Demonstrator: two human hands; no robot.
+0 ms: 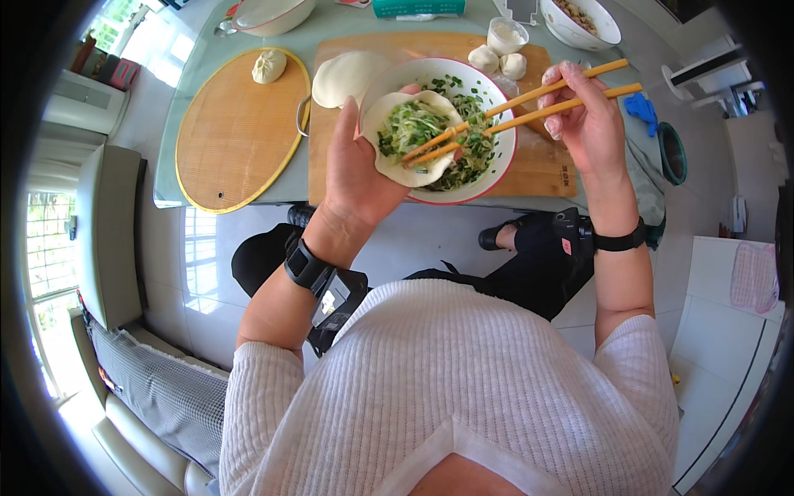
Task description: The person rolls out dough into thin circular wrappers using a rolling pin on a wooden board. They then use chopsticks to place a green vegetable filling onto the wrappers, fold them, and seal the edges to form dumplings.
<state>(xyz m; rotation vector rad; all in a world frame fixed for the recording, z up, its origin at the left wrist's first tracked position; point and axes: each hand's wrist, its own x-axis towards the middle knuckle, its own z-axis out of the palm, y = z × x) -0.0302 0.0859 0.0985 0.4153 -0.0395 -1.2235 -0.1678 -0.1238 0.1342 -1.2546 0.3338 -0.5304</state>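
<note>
A round dough wrapper (378, 115) rests in my left hand (360, 170), its edge cupped by the fingers. Chopped green vegetable filling (414, 127) is heaped on the wrapper. My right hand (583, 108) holds a pair of wooden chopsticks (533, 99), whose tips touch the filling on the wrapper. Directly beneath is a white bowl (505, 158) with a red rim, holding more of the green filling. The wrapper and left hand hide part of the bowl. Flour dusts the fingertips of my right hand.
The bowl stands on a wooden board (539, 177). Flat dough wrappers (347, 77), dough balls (484, 59) and a small tub of white powder (507, 36) lie toward the back. A pleated bun (269, 66) sits on a round yellow-rimmed tray (239, 136). Farther right is a patterned bowl (583, 37).
</note>
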